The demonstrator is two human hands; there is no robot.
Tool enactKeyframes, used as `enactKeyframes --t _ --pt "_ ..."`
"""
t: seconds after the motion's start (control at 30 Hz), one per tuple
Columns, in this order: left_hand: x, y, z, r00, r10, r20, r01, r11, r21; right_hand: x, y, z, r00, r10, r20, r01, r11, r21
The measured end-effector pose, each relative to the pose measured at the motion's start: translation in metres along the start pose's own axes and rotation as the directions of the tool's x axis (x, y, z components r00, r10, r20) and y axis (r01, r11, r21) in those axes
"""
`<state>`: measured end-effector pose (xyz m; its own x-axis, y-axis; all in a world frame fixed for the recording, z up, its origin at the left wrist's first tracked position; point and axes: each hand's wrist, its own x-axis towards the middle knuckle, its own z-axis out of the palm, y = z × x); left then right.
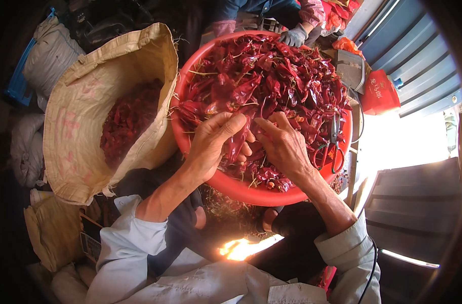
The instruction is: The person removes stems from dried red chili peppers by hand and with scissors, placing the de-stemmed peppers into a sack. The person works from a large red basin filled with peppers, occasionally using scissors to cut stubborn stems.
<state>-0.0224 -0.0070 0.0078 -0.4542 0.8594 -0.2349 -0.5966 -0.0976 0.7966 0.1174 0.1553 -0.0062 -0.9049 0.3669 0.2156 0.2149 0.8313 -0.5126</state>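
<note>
A large red plastic basin (pixel 253 199) stands before me, heaped with dried red chili peppers (pixel 269 72). Over its near part, my left hand (pixel 219 138) holds a dried red chili pepper (pixel 237 138) between thumb and fingers. Close on its right is my right hand (pixel 282 146), thumb and forefinger together near the pepper's upper end; whether they pinch a stem is too small to tell. Scissors (pixel 334 140) with red and green handles lie on the peppers at the basin's right side. To the left, a woven sack (pixel 79 125) gapes open with red peppers (pixel 130 117) inside.
Across the basin sits a co-worker, with a gloved hand (pixel 294 36) at the far rim. A red bag (pixel 379 93) and a grey container (pixel 350 70) stand at the right by a corrugated metal wall (pixel 409 49). Stuffed white sacks (pixel 50 55) are at the far left.
</note>
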Motion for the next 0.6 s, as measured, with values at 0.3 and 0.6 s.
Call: enactKeyframes --t 0.3,0.6 --pt "0.003 -0.004 -0.004 1.000 -0.004 0.021 0.003 0.999 0.050 0.012 -0.002 0.010 0.993 0.095 0.071 -0.085 0.988 -0.128" --pt "-0.001 -0.009 -0.003 0.996 -0.077 0.036 0.074 0.993 0.092 -0.016 -0.020 -0.028 0.976 0.122 -0.179 -0.055 0.939 0.340"
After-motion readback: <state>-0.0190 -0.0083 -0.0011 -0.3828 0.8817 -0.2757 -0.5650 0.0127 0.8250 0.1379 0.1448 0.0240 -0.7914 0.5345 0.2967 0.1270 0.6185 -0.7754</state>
